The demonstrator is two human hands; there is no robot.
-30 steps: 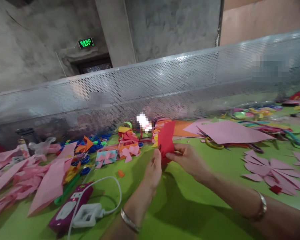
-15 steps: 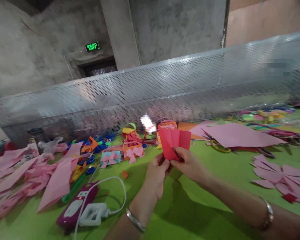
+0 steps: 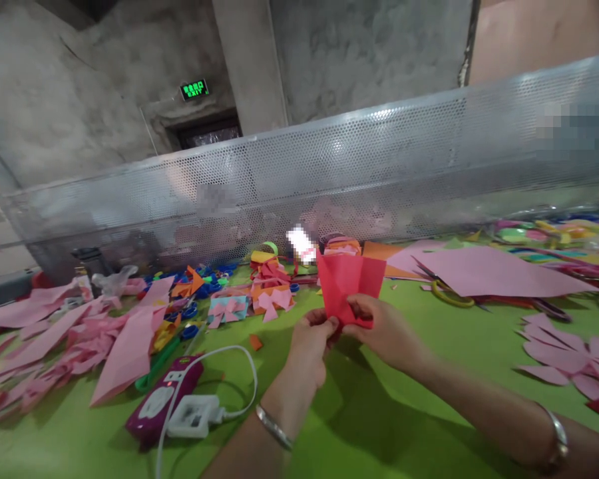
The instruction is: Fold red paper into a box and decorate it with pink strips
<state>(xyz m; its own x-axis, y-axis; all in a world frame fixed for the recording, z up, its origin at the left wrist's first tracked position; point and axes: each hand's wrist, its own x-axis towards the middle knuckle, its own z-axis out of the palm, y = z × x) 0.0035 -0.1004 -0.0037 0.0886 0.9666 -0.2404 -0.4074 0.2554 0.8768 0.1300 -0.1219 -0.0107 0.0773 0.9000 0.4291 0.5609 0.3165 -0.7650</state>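
Observation:
Both my hands hold a folded piece of red paper [image 3: 347, 283] above the green table, its creased upper part fanning upward. At its lower left corner, my left hand [image 3: 312, 342] pinches it between thumb and fingers. My right hand [image 3: 379, 326] grips the lower right side with curled fingers; the fingertips behind the paper are hidden. Beyond the paper lie orange paper [image 3: 399, 267] and a large pink sheet [image 3: 509, 271]. Scissors with yellow handles [image 3: 452, 294] rest partly beside that sheet.
A purple power strip [image 3: 164, 399] with a white charger [image 3: 194, 416] and cable sits at front left. Pink paper strips [image 3: 130, 346] cover the left side. Paper bows [image 3: 228, 310] stand mid-table, and a pink paper flower [image 3: 574, 356] lies right. A perforated metal panel [image 3: 299, 176] runs behind.
The red paper's right part has spread slightly, and its lower edge shows more beside my right fingers. Both hands keep their hold. The whole view has shifted a little.

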